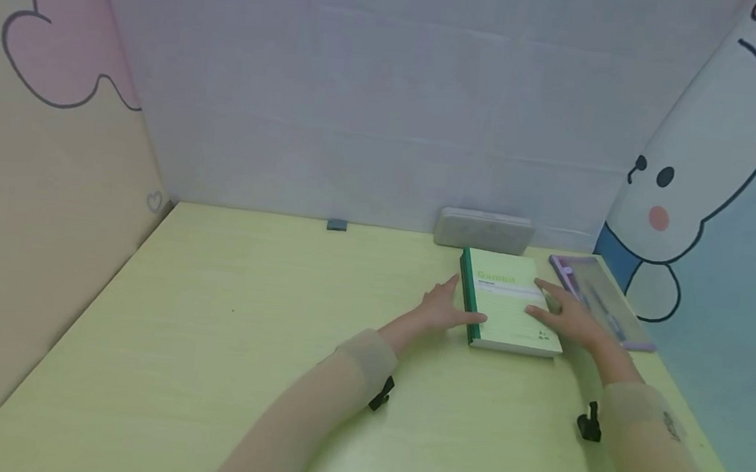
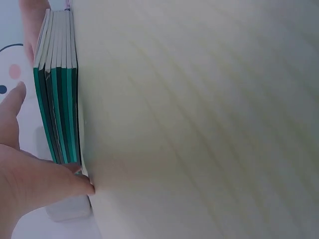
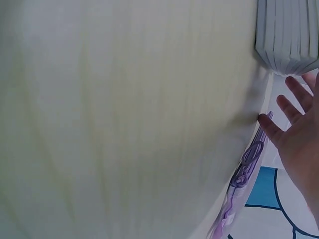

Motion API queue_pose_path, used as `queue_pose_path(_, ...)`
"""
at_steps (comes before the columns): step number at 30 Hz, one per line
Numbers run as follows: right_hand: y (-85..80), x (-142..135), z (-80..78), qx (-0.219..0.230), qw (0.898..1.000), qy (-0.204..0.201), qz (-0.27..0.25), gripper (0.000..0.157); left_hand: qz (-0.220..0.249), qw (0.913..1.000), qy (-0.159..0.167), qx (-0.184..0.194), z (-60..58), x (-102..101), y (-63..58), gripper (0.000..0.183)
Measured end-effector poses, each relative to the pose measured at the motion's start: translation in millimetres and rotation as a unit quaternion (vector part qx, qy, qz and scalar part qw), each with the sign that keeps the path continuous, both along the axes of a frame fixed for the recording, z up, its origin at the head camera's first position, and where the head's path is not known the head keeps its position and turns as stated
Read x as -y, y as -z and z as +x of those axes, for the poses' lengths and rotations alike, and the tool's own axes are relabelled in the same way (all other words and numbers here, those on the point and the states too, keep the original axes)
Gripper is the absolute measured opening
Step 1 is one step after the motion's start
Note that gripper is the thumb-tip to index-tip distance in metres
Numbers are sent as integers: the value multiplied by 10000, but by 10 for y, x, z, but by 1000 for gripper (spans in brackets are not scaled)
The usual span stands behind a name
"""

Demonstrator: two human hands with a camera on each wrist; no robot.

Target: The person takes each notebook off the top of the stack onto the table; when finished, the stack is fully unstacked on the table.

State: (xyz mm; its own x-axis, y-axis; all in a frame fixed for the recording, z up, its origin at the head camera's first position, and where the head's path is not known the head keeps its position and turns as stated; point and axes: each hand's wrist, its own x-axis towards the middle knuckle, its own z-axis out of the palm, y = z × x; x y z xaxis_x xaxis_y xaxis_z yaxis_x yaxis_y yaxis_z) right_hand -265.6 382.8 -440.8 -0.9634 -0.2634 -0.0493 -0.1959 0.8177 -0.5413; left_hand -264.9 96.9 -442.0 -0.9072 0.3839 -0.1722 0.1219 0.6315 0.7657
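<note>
A stack of several notebooks (image 1: 503, 307) with green spines and a pale green cover lettered "Gambit" lies right of centre on the table. Along its spine side my left hand (image 1: 440, 309) is spread, the thumb reaching over the cover's near-left part in the head view. The left wrist view shows the layered green spines (image 2: 60, 114) close to those fingers. At the opposite side is my right hand (image 1: 570, 316), fingers spread, thumb and a finger overlapping the cover's right edge. In the right wrist view its straight fingers are beside the pages (image 3: 286, 35).
A purple-framed clear pencil pouch (image 1: 560, 268) with pens inside lies right of the stack, beneath my right hand's line. Behind the notebooks a grey case (image 1: 484, 232) stands against the back wall. A small dark blue block (image 1: 336, 225) sits at the table's (image 1: 208, 326) back edge.
</note>
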Motion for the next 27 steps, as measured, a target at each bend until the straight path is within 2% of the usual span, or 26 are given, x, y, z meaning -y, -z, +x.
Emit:
queue_pose_path(7,-47,33,-12,-34,9998,122,154,78,-600,9970,437,-194,-41,-21,-9,92)
queue_pose_path(21,12,20,-22,-660,9977,-42,152,73,-567,9961,566,-371,-44,0,17,93)
queue_pose_path(27,-3,16,17,-648,9973,12,351,76,-452,9955,661,-509,-55,11,33,94)
